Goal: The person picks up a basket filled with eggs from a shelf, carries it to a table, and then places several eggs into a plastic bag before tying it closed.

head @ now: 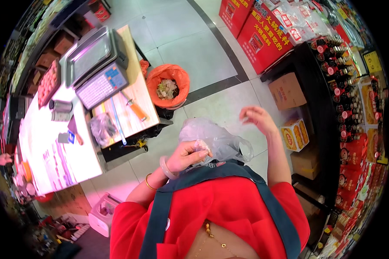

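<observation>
In front of my apron, my left hand [189, 157] grips the gathered top of a translucent plastic bag [210, 137]. The bag hangs puffed out below the hand, with a loop handle standing out at its right side. What lies inside it does not show clearly. To the right of the bag and apart from it, my right hand [255, 119] is raised over the floor. Its fingers are loosely bent, with a gap between them and the thumb, and I see nothing held there.
At left, a table holds a digital scale [99, 81] with a metal tray, an orange-handled tool [136, 110], a cleaver [74, 131] and an egg tray [48, 83]. Beyond the bag stands an orange-lined waste bin [168, 85]. Bottled goods [338, 90] line the right shelf. Another person's hand [3, 159] shows far left.
</observation>
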A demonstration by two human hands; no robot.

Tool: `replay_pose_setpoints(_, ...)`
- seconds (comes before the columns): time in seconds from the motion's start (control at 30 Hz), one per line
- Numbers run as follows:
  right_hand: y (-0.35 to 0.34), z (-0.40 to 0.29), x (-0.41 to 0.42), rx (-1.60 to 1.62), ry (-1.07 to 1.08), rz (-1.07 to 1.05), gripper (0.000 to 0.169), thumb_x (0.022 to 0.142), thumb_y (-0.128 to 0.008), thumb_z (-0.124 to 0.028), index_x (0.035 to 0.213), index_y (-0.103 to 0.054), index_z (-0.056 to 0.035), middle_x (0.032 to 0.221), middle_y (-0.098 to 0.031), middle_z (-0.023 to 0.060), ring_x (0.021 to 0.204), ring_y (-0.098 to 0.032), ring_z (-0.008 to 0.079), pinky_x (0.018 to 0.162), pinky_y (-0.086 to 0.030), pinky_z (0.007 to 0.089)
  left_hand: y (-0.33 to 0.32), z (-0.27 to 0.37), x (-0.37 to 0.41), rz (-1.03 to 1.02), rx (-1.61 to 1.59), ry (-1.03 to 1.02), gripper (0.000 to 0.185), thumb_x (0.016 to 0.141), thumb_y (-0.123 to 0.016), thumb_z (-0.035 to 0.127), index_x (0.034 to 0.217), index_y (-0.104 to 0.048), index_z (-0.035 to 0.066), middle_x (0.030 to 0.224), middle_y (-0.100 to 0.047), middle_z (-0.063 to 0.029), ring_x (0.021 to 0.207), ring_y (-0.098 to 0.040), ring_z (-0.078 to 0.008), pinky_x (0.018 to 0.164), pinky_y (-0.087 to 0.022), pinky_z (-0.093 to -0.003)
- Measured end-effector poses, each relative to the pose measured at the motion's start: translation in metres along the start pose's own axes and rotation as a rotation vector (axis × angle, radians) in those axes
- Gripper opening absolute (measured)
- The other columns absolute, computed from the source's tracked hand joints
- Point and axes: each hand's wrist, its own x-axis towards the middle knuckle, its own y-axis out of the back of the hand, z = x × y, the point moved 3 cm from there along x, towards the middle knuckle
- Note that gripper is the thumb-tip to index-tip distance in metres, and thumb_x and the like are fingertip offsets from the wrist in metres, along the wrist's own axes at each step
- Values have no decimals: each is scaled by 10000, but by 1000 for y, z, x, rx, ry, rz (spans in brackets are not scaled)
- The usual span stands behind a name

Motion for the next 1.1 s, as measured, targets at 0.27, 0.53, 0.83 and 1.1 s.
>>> replay_pose_setpoints(0.27,56,113,160,76,-253,-175,492,898,-554,-217,1348,-415,-74,1288,-497,36,1146,-484,148,948,-410,305,43,54,118,-54,70,-42,203,929,-515,175,930,-618,0,649,-481,31,572,-390,-32,531,-323,-192)
replay_pose_setpoints(0.53,88,0,222,388,-301,-203,409,910,-541,-146,1305,-468,-68,1172,-571,48,1045,-544,131,878,-454,289,104,95,212,273,-92,-210,236,944,-475,181,919,-597,-20,562,-400,31,529,-374,-68,622,-394,-249)
replay_pose_setpoints(0.83,144,-18,347,-526,-32,137,320,808,-621,-211,1079,-600,-43,889,-641,92,796,-587,154,715,-469,304,174,121,281,558,-4,25,214,937,-502,192,942,-615,11,582,-436,45,542,-414,-44,595,-406,-219)
replay_pose_setpoints(1.1,173,-165,428,-335,275,415,416,765,-654,-90,1171,-563,-88,946,-602,39,695,-531,107,636,-472,262,298,168,357,747,-145,-78,216,945,-473,183,975,-580,-2,572,-433,39,515,-385,-39,524,-351,-194)
